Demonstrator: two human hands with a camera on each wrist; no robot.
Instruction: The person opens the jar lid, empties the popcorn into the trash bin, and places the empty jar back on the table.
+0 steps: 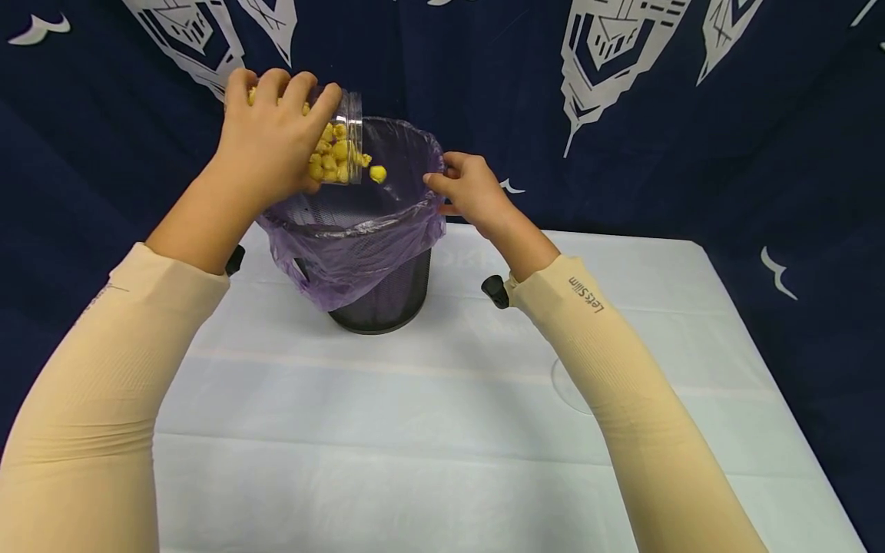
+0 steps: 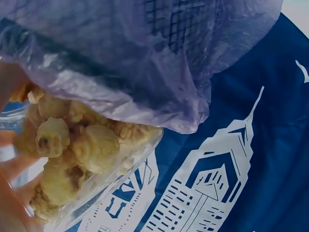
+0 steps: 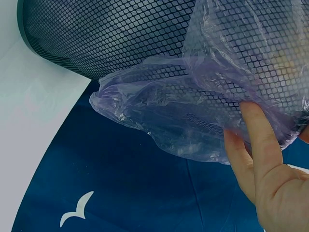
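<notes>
My left hand [image 1: 270,142] grips a clear plastic jar [image 1: 355,138] from above, its fingers spread round the side. The jar lies tipped on its side with its mouth over the mesh trash bin [image 1: 387,307]. Yellow popcorn [image 2: 99,147] fills much of it, and one loose piece of popcorn [image 1: 378,174] is in the air just outside the mouth. A purple trash bag [image 1: 346,265] lines the bin and folds down over its outside. At the bin's right edge my right hand [image 1: 473,188] pinches the bag-covered rim, thumb at the inner side and fingers outside.
The bin stands at the back of a table with a white cover [image 1: 346,461]. A clear round lid [image 1: 561,388] lies partly hidden behind my right forearm. Close behind the table hangs a dark blue curtain [image 1: 484,92] with white prints.
</notes>
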